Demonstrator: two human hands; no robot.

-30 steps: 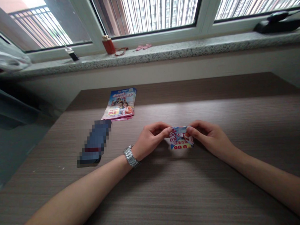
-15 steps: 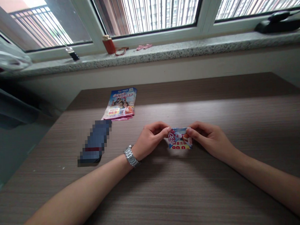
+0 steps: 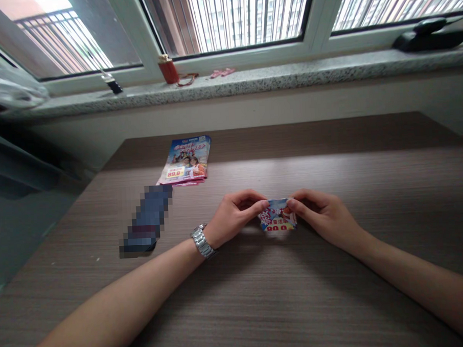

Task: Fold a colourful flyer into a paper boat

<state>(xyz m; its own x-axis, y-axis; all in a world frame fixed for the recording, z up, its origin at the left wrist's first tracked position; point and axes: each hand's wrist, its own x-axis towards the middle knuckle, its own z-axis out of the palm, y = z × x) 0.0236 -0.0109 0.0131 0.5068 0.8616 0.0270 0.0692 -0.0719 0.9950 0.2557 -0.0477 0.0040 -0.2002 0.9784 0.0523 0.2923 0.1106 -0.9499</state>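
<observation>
Between my hands, just above the wood-grain desk (image 3: 298, 298), is a small folded glossy flyer (image 3: 277, 217) with red, blue and white print. My left hand (image 3: 235, 213) pinches its left edge between thumb and fingers, and my right hand (image 3: 315, 213) pinches its right edge. A metal link watch (image 3: 202, 241) sits on my left wrist. To the left lies a stack of similar flyers (image 3: 185, 161), showing a group photo and a yellow price label. Neither hand touches it.
A pixelated dark blue object (image 3: 147, 220) lies on the desk left of my forearm. Behind the desk is a granite windowsill (image 3: 250, 79) holding a red cylindrical container (image 3: 168, 70), a small dark bottle (image 3: 113, 86), and a black device (image 3: 428, 38). A plastic bag (image 3: 9, 86) lies at its left end.
The folded flyer has become slightly narrower and sits a little lower between my fingers. Both hands have closed in on it slightly. The flyer stack and pixelated object have not moved.
</observation>
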